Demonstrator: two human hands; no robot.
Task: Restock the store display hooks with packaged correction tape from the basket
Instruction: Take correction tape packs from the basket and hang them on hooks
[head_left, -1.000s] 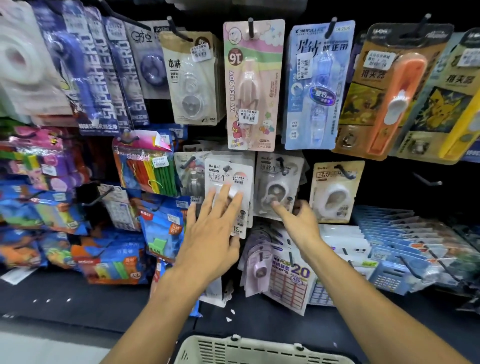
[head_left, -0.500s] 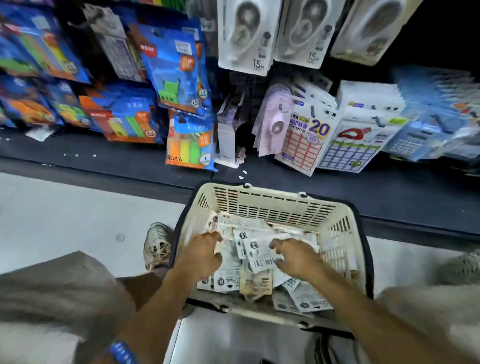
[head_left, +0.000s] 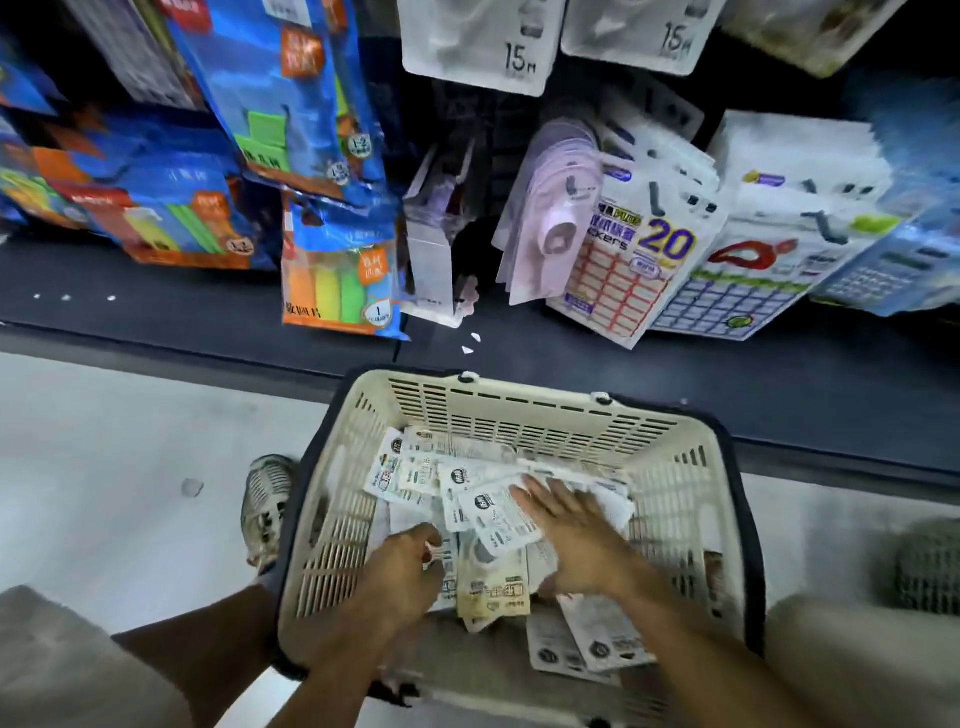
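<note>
Our left hand (head_left: 402, 571) was curled, pinching a packet in the basket (head_left: 519, 410). Our right hand (head_left: 566, 530) lay flat, fingers straight, on the correction tape packets (head_left: 467, 488) heaped inside the basket. Beyond the basket hung sticker packs (head_left: 623, 270).

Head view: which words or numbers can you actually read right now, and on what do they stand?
"15M": bottom edge of the white hanging card.
"15M": the next white card to its right.
"20": the red-grid sticker pack.
"1": round badge on the colour-strip pack.
Printing on the correction tape packs in the basket, and on the blue packs: too blurred to read.
</note>
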